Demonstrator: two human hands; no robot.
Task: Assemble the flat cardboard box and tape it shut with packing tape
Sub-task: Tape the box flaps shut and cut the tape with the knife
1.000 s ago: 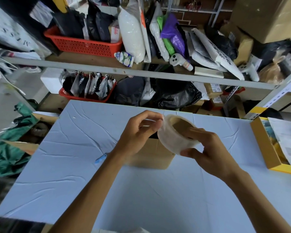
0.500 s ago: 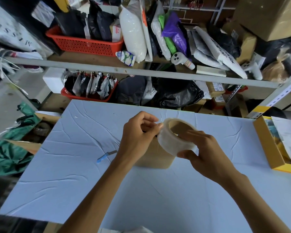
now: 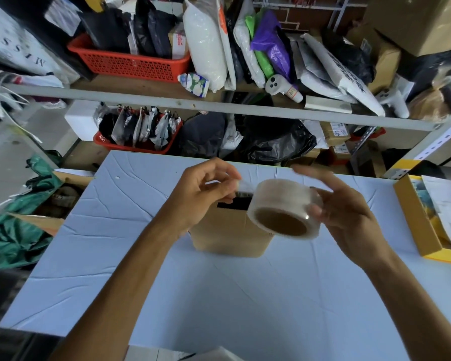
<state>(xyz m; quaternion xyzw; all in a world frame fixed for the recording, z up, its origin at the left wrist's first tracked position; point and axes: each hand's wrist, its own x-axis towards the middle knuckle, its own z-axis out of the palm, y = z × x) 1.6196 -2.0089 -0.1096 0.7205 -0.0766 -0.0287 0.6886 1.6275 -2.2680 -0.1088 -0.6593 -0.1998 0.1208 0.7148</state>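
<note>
— On the worktop (image 3: 245, 295), why does the box (image 3: 227, 235) stand right under the hands?
— Probably so that tape can go straight down onto it. Its top shows a dark gap, so it isn't closed yet.
— And the roll (image 3: 284, 208)?
— It's above the box, with the right hand (image 3: 349, 217) curled round it, thumb on its side. The left hand (image 3: 201, 196) has a pinching grip on the tape end (image 3: 245, 187), likely to peel a length free.
</note>
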